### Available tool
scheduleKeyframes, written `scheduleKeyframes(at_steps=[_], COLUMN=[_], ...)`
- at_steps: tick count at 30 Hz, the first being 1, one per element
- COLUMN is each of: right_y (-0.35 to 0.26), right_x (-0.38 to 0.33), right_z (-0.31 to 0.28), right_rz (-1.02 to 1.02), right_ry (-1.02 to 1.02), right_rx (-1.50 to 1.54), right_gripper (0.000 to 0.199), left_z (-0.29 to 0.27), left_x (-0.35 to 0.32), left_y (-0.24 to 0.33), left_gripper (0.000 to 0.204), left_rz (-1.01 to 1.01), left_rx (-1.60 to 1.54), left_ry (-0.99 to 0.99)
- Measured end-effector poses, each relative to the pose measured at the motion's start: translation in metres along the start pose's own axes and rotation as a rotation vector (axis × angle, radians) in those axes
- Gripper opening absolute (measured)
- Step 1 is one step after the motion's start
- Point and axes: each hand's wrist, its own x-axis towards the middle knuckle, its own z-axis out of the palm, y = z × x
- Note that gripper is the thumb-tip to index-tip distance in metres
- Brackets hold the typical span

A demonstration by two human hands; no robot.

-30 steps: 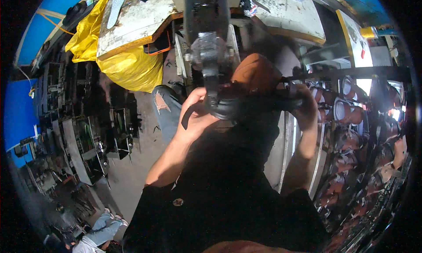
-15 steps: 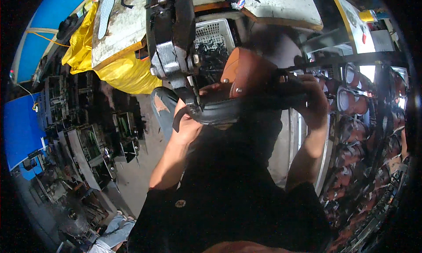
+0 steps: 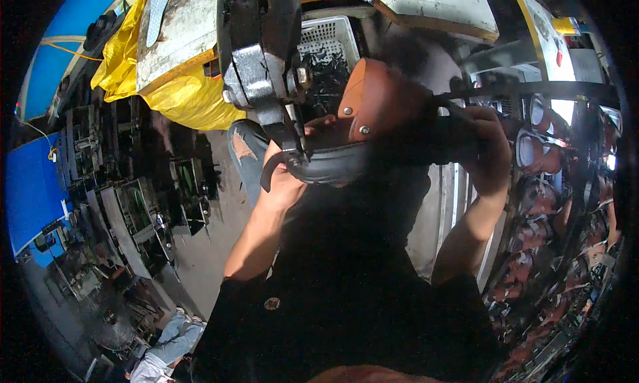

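Between my hands is a shoe with a brown leather upper, two metal rivets on its side and a black sole. My left hand closes on the sole's near-left end, below the metal head of a dark machine. The narrow tip of that head meets the sole's edge. A thin black strip curls away from the edge beside my left fingers. At the shoe's other end, my right hand wraps round the sole, its fingertips partly lost in shadow.
A white plastic basket with black scraps stands behind the machine. Worn white tabletops and a yellow sack lie beyond. Racks of brown shoes line the right; metal racks fill the left. Another person appears lower left.
My right hand and its end of the shoe have shifted slightly right. The whole view has moved a little. Both hands keep hold, and the machine tip is still at the sole's edge.
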Motion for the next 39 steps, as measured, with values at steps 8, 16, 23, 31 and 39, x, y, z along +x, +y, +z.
scheduleKeyframes(at_steps=[8, 16, 23, 31, 39], right_y=[-0.041, -0.094, -0.024, -0.02, -0.009], right_x=[0.026, 0.037, 0.011, -0.003, -0.01], right_z=[-0.005, 0.01, 0.049, 0.069, 0.085], right_rz=[-0.106, -0.126, 0.079, 0.305, 0.261], right_ry=[-0.074, -0.144, -0.138, -0.015, -0.074], right_rx=[-0.139, -0.14, 0.124, 0.551, 0.777], right_gripper=[0.045, 0.042, 0.047, 0.048, 0.047], left_z=[-0.003, -0.045, -0.037, -0.046, -0.024], left_x=[-0.008, -0.021, -0.014, -0.013, -0.024], left_y=[0.005, -0.002, 0.026, 0.03, 0.053], left_gripper=[0.072, 0.075, 0.09, 0.062, 0.073], left_rz=[-0.018, -0.074, 0.008, 0.007, 0.102], left_rx=[-0.109, -0.236, -0.082, 0.02, 0.155], left_ry=[0.078, 0.033, 0.016, 0.223, 0.261])
